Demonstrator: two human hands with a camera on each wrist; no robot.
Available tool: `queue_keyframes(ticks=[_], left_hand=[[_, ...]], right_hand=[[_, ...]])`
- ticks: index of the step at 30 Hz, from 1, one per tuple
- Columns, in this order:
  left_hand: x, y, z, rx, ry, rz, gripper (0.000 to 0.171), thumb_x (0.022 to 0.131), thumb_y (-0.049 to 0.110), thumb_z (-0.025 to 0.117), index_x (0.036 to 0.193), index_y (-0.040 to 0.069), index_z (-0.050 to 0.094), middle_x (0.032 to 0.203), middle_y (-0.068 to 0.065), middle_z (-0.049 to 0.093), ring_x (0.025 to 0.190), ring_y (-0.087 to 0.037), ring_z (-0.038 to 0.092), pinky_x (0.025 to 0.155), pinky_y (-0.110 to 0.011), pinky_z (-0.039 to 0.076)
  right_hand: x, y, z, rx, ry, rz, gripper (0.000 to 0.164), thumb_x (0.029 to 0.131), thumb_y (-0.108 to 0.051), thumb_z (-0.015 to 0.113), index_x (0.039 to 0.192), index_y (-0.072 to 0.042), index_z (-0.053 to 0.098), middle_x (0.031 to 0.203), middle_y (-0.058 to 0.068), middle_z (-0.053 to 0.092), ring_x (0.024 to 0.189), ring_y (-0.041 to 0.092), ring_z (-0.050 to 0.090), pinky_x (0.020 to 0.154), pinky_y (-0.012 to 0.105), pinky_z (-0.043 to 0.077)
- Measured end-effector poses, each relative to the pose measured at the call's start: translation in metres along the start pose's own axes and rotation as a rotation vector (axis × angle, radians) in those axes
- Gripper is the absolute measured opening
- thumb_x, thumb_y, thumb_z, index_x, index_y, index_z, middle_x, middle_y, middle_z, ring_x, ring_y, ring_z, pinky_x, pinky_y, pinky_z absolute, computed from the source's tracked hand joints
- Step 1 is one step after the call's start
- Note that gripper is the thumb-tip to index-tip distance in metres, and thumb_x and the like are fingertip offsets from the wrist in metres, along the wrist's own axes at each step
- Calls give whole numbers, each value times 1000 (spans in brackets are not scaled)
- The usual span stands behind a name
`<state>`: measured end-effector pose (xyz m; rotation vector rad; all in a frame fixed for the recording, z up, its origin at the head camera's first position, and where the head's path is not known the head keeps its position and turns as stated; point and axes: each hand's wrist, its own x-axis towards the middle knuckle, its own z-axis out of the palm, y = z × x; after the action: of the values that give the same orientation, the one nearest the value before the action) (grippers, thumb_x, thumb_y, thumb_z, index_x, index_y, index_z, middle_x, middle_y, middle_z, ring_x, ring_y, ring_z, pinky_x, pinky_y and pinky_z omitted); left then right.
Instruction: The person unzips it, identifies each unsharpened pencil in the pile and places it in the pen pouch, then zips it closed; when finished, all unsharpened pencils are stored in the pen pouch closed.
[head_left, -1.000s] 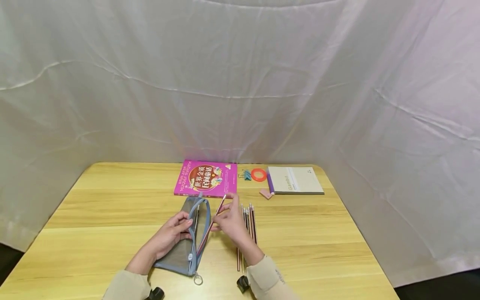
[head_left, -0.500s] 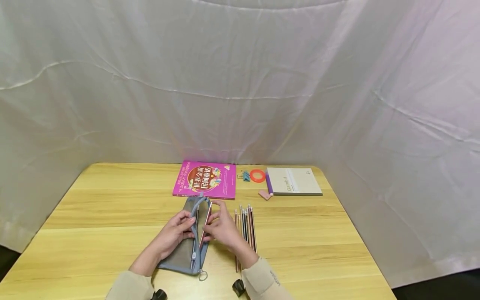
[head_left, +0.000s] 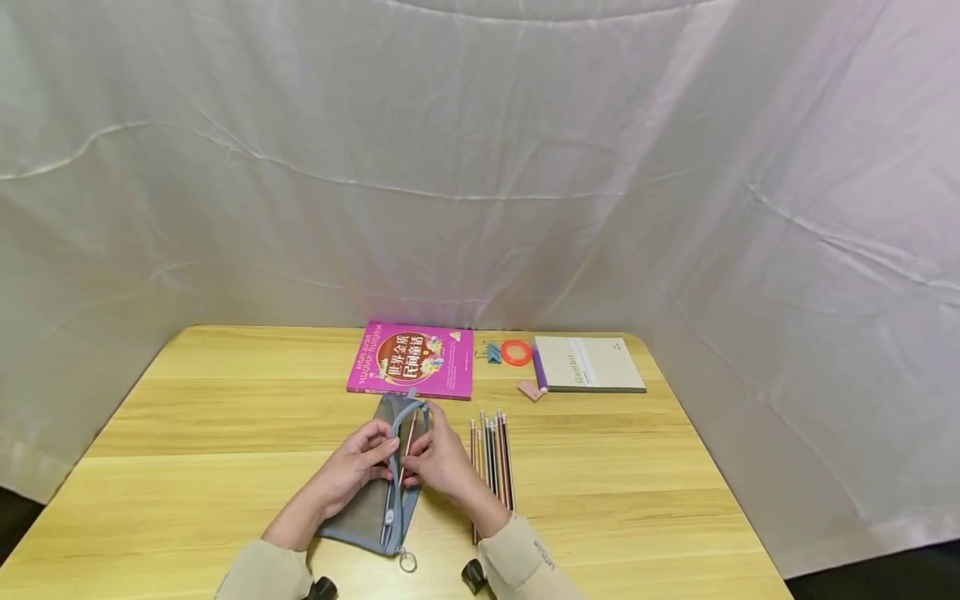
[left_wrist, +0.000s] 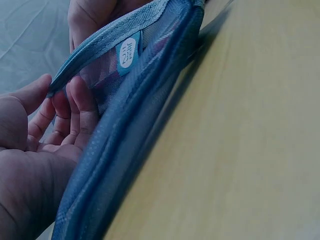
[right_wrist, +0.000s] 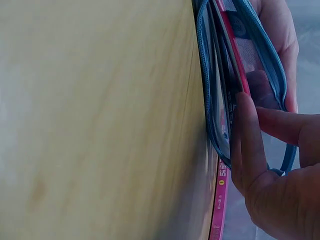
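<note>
Compared with half a second ago, a slim, straight red pencil (right_wrist: 234, 47) is sitting lower inside the blue-trimmed grey mesh pouch (head_left: 360, 517). The left hand (head_left: 352, 471) is pinching the pouch's rim (left_wrist: 112, 34), apparently spreading its mouth; the right hand (head_left: 442, 465) is pinching the pencil, seemingly steadying it. Its long axis is running one-to-seven o'clock, upper end pointing toward the rectangular magenta book (head_left: 411, 358).

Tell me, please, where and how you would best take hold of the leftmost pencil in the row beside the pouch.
Probably pinch the leftmost pencil across its shaft near the far end, coming from above and slightly left: it is slim and lies flat, the other pencils crowd only its right side, and the right forearm hides part of its shaft.
</note>
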<state>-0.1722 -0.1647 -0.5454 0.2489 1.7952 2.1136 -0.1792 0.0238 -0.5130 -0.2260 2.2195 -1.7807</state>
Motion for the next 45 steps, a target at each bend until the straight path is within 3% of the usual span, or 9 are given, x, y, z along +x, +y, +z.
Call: queue_keyframes(ticks=[7, 12, 16, 20, 26, 31, 38, 45], left_hand=[[1, -2, 0, 12, 22, -3, 5, 110, 19, 52, 109, 14, 52, 97, 1, 56, 82, -11, 61, 77, -27, 56], [0, -1, 0, 10, 24, -3, 3, 110, 17, 51, 108, 14, 52, 97, 1, 56, 82, -11, 61, 77, -28, 57], [-2, 0, 0, 7, 31, -8, 12, 108, 21, 57, 108, 11, 50, 95, 0, 56, 80, -13, 60, 76, -29, 57], [-3, 1, -1, 13, 48, -15, 13, 107, 21, 59, 107, 12, 49, 93, 1, 55, 79, -14, 61, 77, -30, 58], [-5, 1, -1, 22, 68, -44, 14, 107, 22, 59, 107, 13, 49, 91, 2, 53, 79, -15, 61, 77, -31, 58], [-5, -1, -2, 15, 62, -40, 14, 107, 22, 59, 108, 11, 49, 91, 2, 52, 79, -14, 61, 77, -31, 58], [-3, -3, -4, 14, 53, -22, 4, 108, 16, 55, 107, 14, 52, 89, 4, 51, 78, -13, 60, 78, -29, 58], [-2, -4, -4, 6, 58, -24, 9, 108, 18, 57, 109, 11, 51, 91, 4, 54, 79, -12, 61, 78, -29, 58]], right_hand=[[0, 1, -4, -15, 13, 15, 99, 85, 10, 77, 163, -9, 18, 90, 13, 67, 59, 21, 69, 56, 37, 63], [-2, -1, -19, -11, -3, 41, 96, 86, 8, 76, 163, -9, 21, 100, 14, 66, 66, 26, 72, 60, 39, 64], [-3, -4, -43, -24, 9, 45, 89, 87, 4, 76, 161, -8, 28, 103, 15, 66, 74, 33, 73, 65, 43, 64], [-6, -2, -76, -80, 60, 36, 80, 90, -1, 75, 158, -5, 34, 104, 16, 67, 77, 32, 73, 68, 44, 65], [-9, 12, -121, -107, 180, 54, 72, 91, -3, 75, 154, -2, 41, 102, 16, 67, 73, 26, 71, 65, 41, 64], [-12, 24, -146, -79, 231, 100, 69, 91, 0, 73, 153, -3, 43, 102, 16, 64, 72, 29, 71, 64, 42, 64], [-14, 34, -162, -62, 199, 170, 70, 93, -2, 72, 156, -6, 40, 108, 16, 62, 75, 26, 69, 62, 39, 63], [-13, 40, -163, -70, 130, 180, 66, 94, -3, 72, 153, -3, 42, 106, 16, 62, 77, 24, 69, 62, 36, 63]])
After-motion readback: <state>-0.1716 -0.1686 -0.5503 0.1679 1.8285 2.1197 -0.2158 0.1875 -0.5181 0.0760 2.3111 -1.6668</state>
